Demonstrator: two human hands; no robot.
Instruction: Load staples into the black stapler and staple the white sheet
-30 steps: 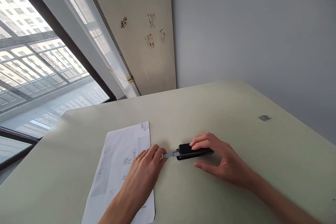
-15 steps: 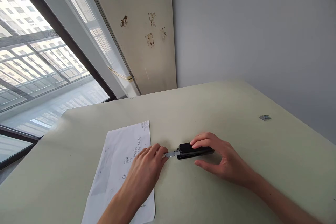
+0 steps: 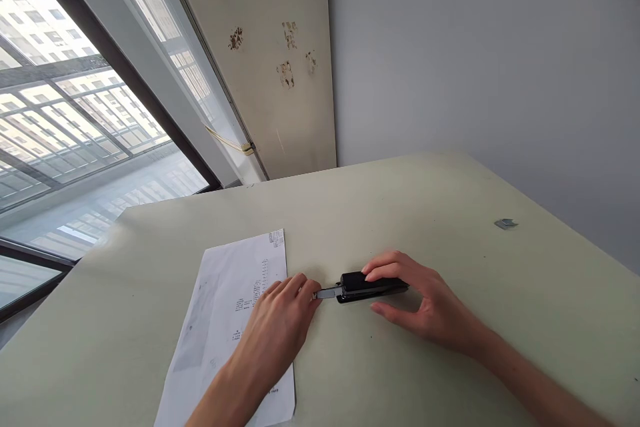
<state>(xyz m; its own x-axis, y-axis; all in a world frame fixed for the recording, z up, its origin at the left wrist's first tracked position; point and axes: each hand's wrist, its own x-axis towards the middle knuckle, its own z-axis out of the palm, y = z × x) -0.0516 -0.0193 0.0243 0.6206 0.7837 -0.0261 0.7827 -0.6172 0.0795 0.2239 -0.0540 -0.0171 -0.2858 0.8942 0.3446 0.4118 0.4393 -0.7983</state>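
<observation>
A black stapler (image 3: 353, 285) lies on the pale green table, with a narrow metal slide (image 3: 328, 293) sticking out from its left end. My left hand (image 3: 283, 310) is closed, its thumb and fingers pinching the outer end of that slide. The fingertips of my right hand (image 3: 417, 290) rest on the stapler's top and hold it down, while the thumb stays a little off its near side. Under my left hand and forearm is a printed white sheet of paper (image 3: 215, 300), partly covered by them.
A small greyish scrap (image 3: 506, 223) lies on the table (image 3: 400, 207) toward the right edge. Behind the table stand a grey wall (image 3: 475, 47) and a stained cream panel (image 3: 270, 113). A framed window (image 3: 75, 113) is on the left.
Hardly anything differs. Both hands, the stapler and the paper keep their places, and the view has shifted very slightly.
</observation>
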